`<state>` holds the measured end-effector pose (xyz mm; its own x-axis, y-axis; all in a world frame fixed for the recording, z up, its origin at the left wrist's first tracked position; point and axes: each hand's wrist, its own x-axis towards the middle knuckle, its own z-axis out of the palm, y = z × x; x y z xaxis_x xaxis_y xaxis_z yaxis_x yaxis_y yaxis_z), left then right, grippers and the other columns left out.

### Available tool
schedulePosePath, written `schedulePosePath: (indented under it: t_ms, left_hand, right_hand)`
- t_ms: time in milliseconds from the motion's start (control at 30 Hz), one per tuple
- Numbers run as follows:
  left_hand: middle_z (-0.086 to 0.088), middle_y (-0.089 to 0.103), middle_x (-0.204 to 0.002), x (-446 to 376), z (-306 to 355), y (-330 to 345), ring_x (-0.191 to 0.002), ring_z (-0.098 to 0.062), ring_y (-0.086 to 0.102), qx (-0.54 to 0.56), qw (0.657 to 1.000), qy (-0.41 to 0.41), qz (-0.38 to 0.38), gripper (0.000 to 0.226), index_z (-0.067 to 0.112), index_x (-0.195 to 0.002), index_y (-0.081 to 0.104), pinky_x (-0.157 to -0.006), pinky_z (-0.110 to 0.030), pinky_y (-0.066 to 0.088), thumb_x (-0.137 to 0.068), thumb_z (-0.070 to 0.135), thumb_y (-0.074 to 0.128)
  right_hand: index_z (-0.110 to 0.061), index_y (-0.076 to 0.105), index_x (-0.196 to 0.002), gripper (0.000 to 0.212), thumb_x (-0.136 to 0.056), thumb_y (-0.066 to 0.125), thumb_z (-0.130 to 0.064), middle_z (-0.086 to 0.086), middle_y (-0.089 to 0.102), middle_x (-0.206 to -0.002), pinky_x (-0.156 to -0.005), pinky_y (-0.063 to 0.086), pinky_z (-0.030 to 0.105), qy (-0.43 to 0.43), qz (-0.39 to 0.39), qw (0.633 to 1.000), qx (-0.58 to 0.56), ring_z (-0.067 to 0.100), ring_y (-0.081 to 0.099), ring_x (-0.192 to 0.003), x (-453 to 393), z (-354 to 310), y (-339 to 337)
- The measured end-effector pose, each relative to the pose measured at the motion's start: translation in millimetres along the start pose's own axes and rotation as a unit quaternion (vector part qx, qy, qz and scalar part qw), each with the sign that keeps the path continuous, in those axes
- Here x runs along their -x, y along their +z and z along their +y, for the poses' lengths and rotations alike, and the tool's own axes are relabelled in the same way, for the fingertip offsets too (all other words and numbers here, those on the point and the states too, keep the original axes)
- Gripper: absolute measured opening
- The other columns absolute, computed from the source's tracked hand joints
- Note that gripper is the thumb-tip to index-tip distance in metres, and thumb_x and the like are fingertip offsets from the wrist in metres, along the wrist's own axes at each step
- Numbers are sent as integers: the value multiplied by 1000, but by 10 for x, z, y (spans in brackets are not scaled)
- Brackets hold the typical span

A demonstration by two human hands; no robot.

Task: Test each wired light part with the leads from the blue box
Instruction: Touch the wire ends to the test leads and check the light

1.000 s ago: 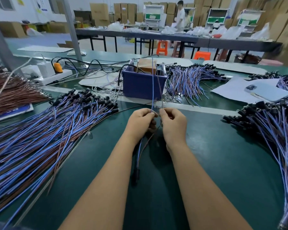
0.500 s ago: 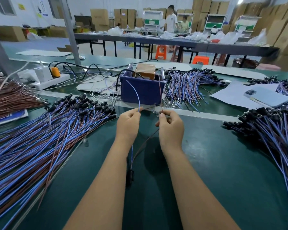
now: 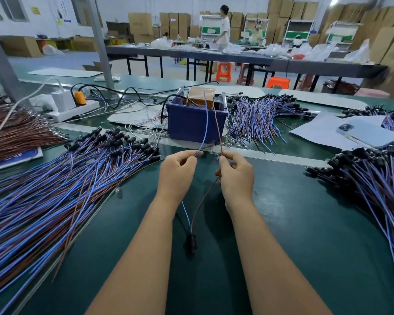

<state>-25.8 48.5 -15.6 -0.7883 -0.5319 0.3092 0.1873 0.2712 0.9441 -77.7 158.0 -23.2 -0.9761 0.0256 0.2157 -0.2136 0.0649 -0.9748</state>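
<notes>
The blue box [image 3: 191, 126] stands at the middle of the green bench with a blue lead [image 3: 205, 123] and a brown lead [image 3: 217, 126] running down from it. My left hand [image 3: 177, 171] pinches the blue lead together with a blue wire. My right hand [image 3: 236, 173] pinches the brown lead together with a brown wire. Both wires drop between my forearms to one wired light part whose black head [image 3: 190, 243] lies on the bench. Whether the light is lit cannot be seen.
A large pile of wired parts [image 3: 55, 189] fans over the left of the bench, another [image 3: 373, 178] lies on the right, a third [image 3: 259, 117] behind the box. A phone [image 3: 369, 135] rests on paper at right. A power strip [image 3: 75, 110] sits at back left.
My hands have moved apart, the left one shifting left with the blue lead. The part's black head has slid a little farther from me. The view tilted up slightly.
</notes>
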Motion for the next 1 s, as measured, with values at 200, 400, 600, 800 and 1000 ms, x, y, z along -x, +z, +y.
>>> schedulePosePath:
  t_ms: [200, 400, 600, 800, 1000]
  left_hand:
    - [14, 37, -39, -83, -52, -17, -38, -6, 25, -21, 999, -14, 42, 28, 21, -96, 73, -38, -16, 24, -89, 8, 48]
    - [13, 35, -34, -164, -101, -71, -34, -7, 28, -57, 996, -43, 54, 24, 19, -97, 71, -35, -14, 23, -91, 11, 49]
    - [11, 35, -34, -187, -116, -69, -33, -8, 27, -71, 995, -52, 42, 25, 23, -97, 72, -35, -18, 23, -90, 14, 50]
    - [11, 33, -35, -188, -127, -58, -34, -8, 26, -77, 995, -46, 36, 25, 24, -97, 73, -35, -18, 22, -90, 15, 50]
    - [11, 34, -35, -188, -122, -52, -35, -8, 26, -76, 995, -50, 35, 26, 22, -100, 74, -36, -19, 23, -91, 16, 50]
  right_hand:
    - [-21, 69, -102, 16, -95, 55, -17, -3, 57, -60, -57, 43, 23, 0, -6, 1000, -6, -3, 51, -47, 4, -1, 1]
    - [-21, 68, -103, 16, -96, 55, -16, -2, 57, -62, -51, 41, 12, -2, -9, 1000, -7, -4, 53, -49, -4, 0, -17]
    - [-25, 68, -101, 17, -96, 54, -16, -5, 59, -62, -49, 41, 13, -3, -12, 1000, -5, -4, 53, -49, 7, -12, -24]
    - [-30, 65, -91, 18, -95, 55, -15, -3, 57, -59, -51, 41, 17, -5, -9, 1000, -6, -3, 51, -45, 13, -34, -11]
    - [-27, 66, -93, 18, -95, 55, -13, -1, 57, -61, -46, 39, 11, -5, -13, 1000, -10, -3, 50, -45, 19, -41, -21]
